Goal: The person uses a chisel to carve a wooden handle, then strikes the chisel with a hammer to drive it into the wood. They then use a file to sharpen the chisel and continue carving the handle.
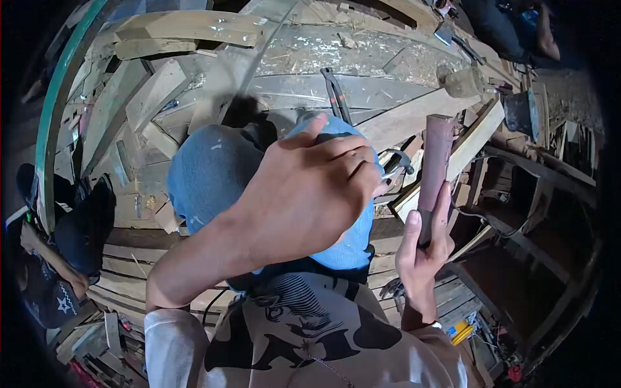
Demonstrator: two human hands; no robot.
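Note:
My left hand (304,194) is closed in front of my knees, its back toward me and filling the middle of the view. Past its thumb side sticks out the metal head of a claw hammer (402,161); its neck runs in behind my fingers, which hide the handle. My right hand (424,258) holds a long reddish-brown bar (437,152) upright by its dark lower end, thumb on one side and fingers on the other. Beyond my knees, long-handled pincers (336,97) lie on the grey boards.
Planks (155,97) and offcuts lie at the left, near a green-edged beam (55,123). Another plank (420,116) slants behind the bar. A wooden frame (550,239) stands at the right. A person (58,265) sits at the left; another person's arm (548,39) shows top right.

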